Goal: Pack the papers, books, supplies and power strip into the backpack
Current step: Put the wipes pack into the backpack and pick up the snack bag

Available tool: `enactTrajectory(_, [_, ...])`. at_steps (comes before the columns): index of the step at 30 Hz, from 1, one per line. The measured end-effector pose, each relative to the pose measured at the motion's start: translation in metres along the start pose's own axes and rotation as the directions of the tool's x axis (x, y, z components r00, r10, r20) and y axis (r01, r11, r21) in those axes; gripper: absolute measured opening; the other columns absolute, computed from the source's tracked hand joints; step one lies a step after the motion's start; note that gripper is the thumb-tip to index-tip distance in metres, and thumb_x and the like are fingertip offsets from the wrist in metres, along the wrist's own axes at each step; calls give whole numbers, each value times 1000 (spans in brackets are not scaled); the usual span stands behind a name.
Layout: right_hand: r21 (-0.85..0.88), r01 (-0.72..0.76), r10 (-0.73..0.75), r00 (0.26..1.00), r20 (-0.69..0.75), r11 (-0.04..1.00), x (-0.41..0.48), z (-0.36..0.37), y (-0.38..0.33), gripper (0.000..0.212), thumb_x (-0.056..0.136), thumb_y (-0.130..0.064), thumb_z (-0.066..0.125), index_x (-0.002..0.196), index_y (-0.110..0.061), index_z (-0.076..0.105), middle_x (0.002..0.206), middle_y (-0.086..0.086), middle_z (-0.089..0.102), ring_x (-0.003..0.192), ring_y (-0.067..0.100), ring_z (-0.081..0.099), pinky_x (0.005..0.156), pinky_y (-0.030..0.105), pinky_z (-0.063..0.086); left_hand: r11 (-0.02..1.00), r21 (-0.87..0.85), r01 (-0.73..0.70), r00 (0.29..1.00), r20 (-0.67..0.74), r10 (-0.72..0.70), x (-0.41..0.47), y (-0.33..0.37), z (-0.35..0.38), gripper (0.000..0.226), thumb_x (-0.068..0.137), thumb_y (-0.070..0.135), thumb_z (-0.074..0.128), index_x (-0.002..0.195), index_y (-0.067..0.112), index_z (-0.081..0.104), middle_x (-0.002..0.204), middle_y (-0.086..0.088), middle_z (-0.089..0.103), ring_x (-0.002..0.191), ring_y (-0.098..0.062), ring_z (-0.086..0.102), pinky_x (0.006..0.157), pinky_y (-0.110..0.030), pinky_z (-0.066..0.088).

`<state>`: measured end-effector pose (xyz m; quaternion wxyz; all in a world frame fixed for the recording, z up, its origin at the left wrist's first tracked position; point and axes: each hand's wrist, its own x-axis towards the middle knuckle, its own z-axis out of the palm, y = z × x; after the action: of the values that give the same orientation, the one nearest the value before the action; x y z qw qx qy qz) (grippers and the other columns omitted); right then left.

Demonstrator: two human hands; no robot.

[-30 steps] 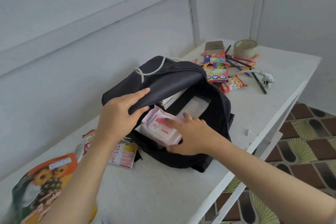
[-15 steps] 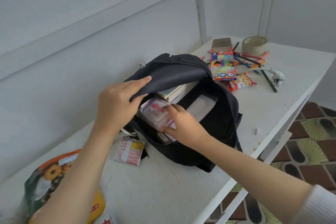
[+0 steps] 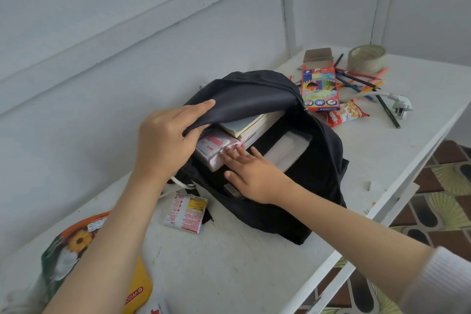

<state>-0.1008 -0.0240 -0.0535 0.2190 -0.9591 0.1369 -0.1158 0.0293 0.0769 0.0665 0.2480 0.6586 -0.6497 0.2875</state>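
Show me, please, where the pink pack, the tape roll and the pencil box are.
pink pack (image 3: pixel 212 146), head view, on its printed top face.
tape roll (image 3: pixel 367 65), head view, on its outer side wall.
pencil box (image 3: pixel 319 89), head view, on the middle of its printed front.

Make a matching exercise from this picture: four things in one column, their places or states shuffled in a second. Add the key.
Things
1. pink pack
2. tape roll
3. pencil box
4. left hand

Places or states
A. farthest back on the table, near the wall corner
B. grips the flap of the backpack
C. inside the backpack, touched by the right hand
D. lies flat, end flap open, just beyond the backpack

Pairs: 1-C, 2-A, 3-D, 4-B
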Motion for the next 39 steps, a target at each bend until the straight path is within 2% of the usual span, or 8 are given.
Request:
enactTrajectory(9, [-14,-77,78,988,131,997,42,0,-5,57,102,-37,26,151,-19,4,159,4,1,146,24,-1,116,35,-3,1000,-19,-24,999,-26,24,5,-2,0,29,84,20,61,112,17,69,94,1,73,73,-17,60,68,-28,47])
enactTrajectory(17, [-25,-141,143,982,121,990,45,11,-14,60,101,-38,28,151,-21,0,159,2,-4,146,22,-1,117,37,2,1000,-24,-6,1000,-21,6,0,-2,-1,33,80,11,70,112,17,69,91,1,73,71,-16,60,67,-26,48])
enactTrajectory(25, [-18,-308,291,876,386,951,10,-7,-45,59,100,-47,24,151,-19,16,158,8,11,145,29,9,116,44,16,963,-149,224,960,206,-191,-27,4,0,48,77,20,75,123,20,61,126,3,60,116,-11,54,98,-19,41])
enactTrajectory(28, [53,-287,259,918,300,956,-13,-15,-72,43,99,-42,36,129,-14,50,127,10,56,114,26,55,93,34,48,936,-219,276,958,145,-248,-52,14,-5,38,84,23,68,121,20,62,133,6,51,123,-7,46,99,-8,33])
enactTrajectory(30, [81,-214,202,971,129,974,-27,-11,-91,28,96,-37,43,98,-15,61,91,2,63,82,17,59,73,27,49,916,-264,301,953,51,-298,-75,20,-15,31,87,17,64,118,17,64,128,7,53,116,-8,53,95,-15,43])
enactTrajectory(33, [-65,-88,78,987,-138,994,-44,15,-118,22,87,-35,48,87,-18,62,83,1,60,79,21,55,72,32,46,872,-282,400,908,-8,-419,-117,20,-36,28,86,8,63,114,12,65,117,4,61,106,-11,59,90,-22,49])
enactTrajectory(35, [-20,-68,61,971,-233,997,-53,30,-135,21,80,-36,53,86,-19,64,82,0,61,77,21,56,67,32,45,817,-258,515,845,-4,-534,-149,17,-52,29,86,5,63,113,14,65,114,4,63,107,-8,59,91,-24,49])
enactTrajectory(39, [253,-85,85,996,8,964,-50,55,-162,34,93,-37,46,123,-23,53,114,-2,60,106,16,53,85,27,42,588,-223,777,603,-3,-798,-211,8,-84,35,83,3,65,107,29,65,111,15,63,106,-3,57,93,-29,48])
